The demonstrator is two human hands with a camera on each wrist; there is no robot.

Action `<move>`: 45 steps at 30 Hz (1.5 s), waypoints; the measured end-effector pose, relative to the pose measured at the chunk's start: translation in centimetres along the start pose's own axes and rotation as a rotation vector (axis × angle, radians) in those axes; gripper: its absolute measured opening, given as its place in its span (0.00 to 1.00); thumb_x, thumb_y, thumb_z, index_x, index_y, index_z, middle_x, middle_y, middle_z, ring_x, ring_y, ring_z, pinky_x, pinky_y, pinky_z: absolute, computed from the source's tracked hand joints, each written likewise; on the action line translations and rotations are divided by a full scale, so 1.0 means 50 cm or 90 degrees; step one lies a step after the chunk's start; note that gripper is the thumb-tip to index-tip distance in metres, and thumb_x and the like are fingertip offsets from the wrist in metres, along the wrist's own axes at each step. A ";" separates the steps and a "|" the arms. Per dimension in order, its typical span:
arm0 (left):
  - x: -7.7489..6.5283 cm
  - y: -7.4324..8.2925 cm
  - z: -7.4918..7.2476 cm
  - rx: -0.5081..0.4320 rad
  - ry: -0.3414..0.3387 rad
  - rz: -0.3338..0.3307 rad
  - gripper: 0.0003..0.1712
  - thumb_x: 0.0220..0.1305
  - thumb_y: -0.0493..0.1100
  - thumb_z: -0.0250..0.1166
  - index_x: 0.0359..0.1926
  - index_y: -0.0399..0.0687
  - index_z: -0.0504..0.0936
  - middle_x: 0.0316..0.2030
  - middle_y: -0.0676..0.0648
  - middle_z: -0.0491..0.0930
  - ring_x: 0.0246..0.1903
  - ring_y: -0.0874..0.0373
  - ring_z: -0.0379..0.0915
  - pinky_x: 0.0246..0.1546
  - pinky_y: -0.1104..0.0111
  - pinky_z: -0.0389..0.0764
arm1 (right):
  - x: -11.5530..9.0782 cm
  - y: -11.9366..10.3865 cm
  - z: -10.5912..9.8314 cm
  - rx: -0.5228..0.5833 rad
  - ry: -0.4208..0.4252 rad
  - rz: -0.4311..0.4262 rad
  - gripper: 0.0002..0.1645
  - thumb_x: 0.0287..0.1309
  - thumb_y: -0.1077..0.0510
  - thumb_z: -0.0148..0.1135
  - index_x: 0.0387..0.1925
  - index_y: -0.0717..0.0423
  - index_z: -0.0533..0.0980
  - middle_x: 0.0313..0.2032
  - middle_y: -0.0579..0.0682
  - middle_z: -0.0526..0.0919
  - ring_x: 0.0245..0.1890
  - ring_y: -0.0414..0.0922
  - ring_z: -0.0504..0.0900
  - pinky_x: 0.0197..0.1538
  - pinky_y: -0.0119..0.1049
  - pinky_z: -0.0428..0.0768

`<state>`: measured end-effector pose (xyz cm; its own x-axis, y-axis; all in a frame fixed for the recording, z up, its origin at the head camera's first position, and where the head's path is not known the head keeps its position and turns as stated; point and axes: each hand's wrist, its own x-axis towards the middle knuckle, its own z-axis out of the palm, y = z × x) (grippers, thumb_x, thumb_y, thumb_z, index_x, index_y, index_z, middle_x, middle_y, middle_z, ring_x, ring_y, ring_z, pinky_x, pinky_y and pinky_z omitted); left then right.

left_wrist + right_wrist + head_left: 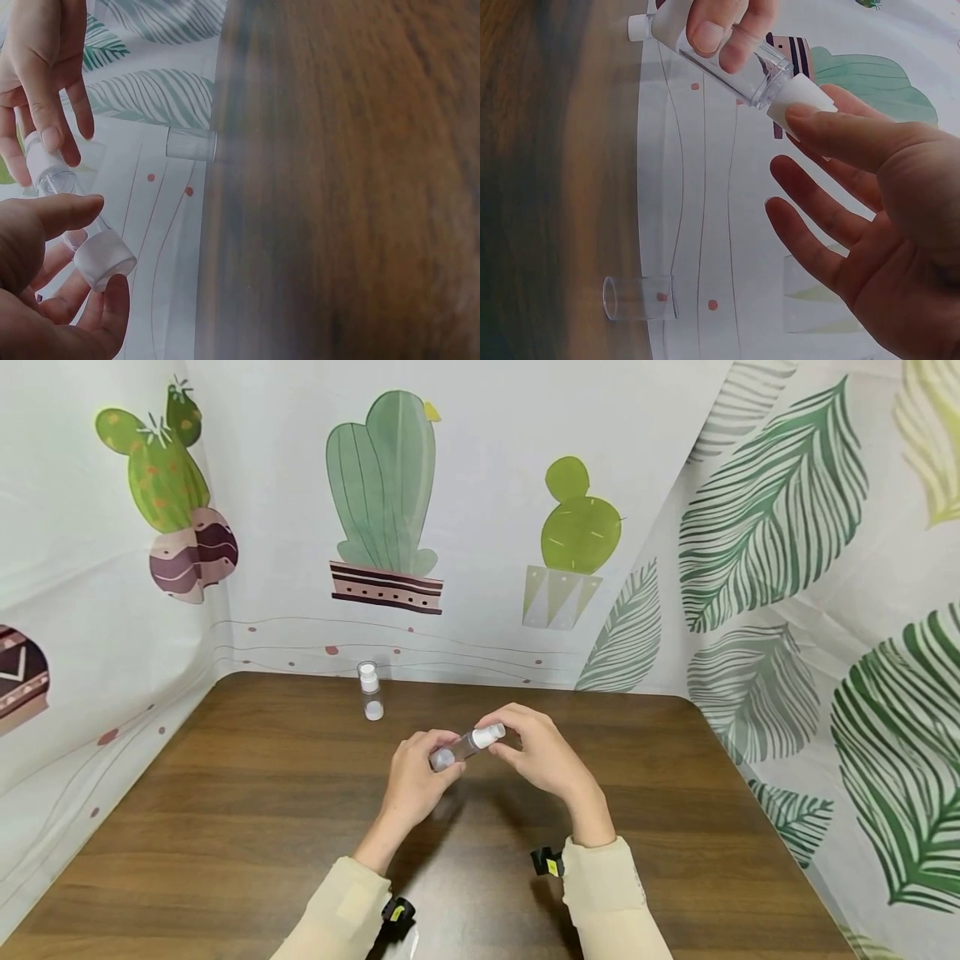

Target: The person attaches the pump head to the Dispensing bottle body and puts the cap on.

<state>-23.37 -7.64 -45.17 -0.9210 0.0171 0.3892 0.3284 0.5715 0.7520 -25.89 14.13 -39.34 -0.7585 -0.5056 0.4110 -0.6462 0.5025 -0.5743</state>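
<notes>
A small clear pump bottle [467, 747] with a white top is held slantwise over the table between both hands. My left hand [415, 781] grips its lower body, thumb on the near side and fingers curled round the base. Thumb and index finger of my right hand [542, 752] pinch the white top [795, 105]; the other fingers of that hand spread loosely apart from the bottle. Beyond the hands, a clear cylindrical cap [640, 298] stands on the table in both wrist views; the head view does not show it plainly.
A second bottle [371, 693], with a white top under a clear cover, stands upright near the back edge of the brown wooden table [247, 793]. Behind the table hangs a white cloth [480, 527] printed with cacti and leaves. Black wrist cameras sit below both sleeves.
</notes>
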 end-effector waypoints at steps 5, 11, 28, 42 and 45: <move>0.001 0.000 0.000 0.003 -0.004 -0.004 0.21 0.55 0.39 0.83 0.50 0.50 0.89 0.45 0.46 0.87 0.45 0.46 0.77 0.49 0.53 0.72 | 0.001 0.002 0.003 0.003 0.001 0.008 0.17 0.61 0.67 0.75 0.51 0.51 0.85 0.47 0.44 0.86 0.49 0.42 0.82 0.54 0.51 0.83; -0.001 0.002 0.001 0.003 -0.006 -0.010 0.21 0.55 0.39 0.82 0.50 0.50 0.89 0.45 0.46 0.87 0.45 0.46 0.77 0.48 0.53 0.73 | 0.000 0.002 0.004 -0.010 0.003 0.015 0.16 0.63 0.62 0.76 0.52 0.52 0.85 0.48 0.43 0.86 0.48 0.41 0.82 0.52 0.44 0.82; -0.002 -0.001 0.004 0.006 -0.001 0.001 0.20 0.55 0.39 0.83 0.49 0.49 0.89 0.44 0.46 0.87 0.44 0.47 0.77 0.46 0.54 0.72 | 0.004 0.001 0.011 -0.020 0.021 0.052 0.11 0.66 0.54 0.75 0.47 0.51 0.86 0.39 0.42 0.86 0.38 0.42 0.81 0.45 0.46 0.83; -0.003 -0.002 0.012 0.000 -0.002 0.012 0.20 0.55 0.38 0.83 0.49 0.49 0.89 0.43 0.47 0.87 0.43 0.48 0.76 0.47 0.55 0.71 | -0.002 -0.001 0.010 -0.023 0.031 0.107 0.17 0.66 0.48 0.75 0.51 0.50 0.85 0.41 0.42 0.87 0.40 0.44 0.84 0.46 0.40 0.81; -0.003 0.000 0.007 -0.001 -0.002 0.008 0.20 0.55 0.38 0.83 0.50 0.48 0.88 0.44 0.46 0.87 0.43 0.47 0.76 0.47 0.54 0.71 | -0.001 -0.002 0.007 -0.030 0.033 0.100 0.23 0.64 0.47 0.76 0.56 0.51 0.84 0.45 0.42 0.87 0.42 0.43 0.83 0.47 0.40 0.81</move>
<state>-23.32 -7.37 -45.42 -0.9174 0.0264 0.3970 0.3401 0.5699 0.7480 -25.77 13.85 -39.58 -0.8534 -0.3817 0.3550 -0.5211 0.6058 -0.6013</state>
